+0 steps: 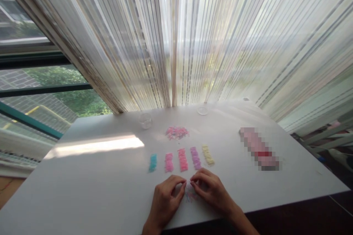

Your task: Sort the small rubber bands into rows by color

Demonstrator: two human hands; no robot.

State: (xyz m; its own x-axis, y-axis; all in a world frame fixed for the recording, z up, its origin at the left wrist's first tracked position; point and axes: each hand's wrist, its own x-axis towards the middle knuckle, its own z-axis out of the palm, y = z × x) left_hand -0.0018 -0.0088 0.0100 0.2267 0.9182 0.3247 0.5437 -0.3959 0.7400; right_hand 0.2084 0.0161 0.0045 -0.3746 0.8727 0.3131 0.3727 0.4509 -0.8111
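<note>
My left hand (168, 199) and my right hand (212, 192) are close together near the table's front edge, each with thumb and forefinger pinched. What they hold, if anything, is too small to make out. Between and below the fingertips lies a small scatter of mixed-colour pieces (190, 195). Beyond the hands stand separate strips of small pieces: teal (152, 163), pink (169, 162), red-pink (182, 159), purple (195, 158) and yellow (207, 155). Farther back is a larger mixed pile (177, 132).
A clear cup (145, 121) stands at the back left of the white table (91, 187), and a clear round lid or dish (203, 111) lies at the back. A blurred-out pink object (259, 148) is on the right. A striped curtain hangs behind.
</note>
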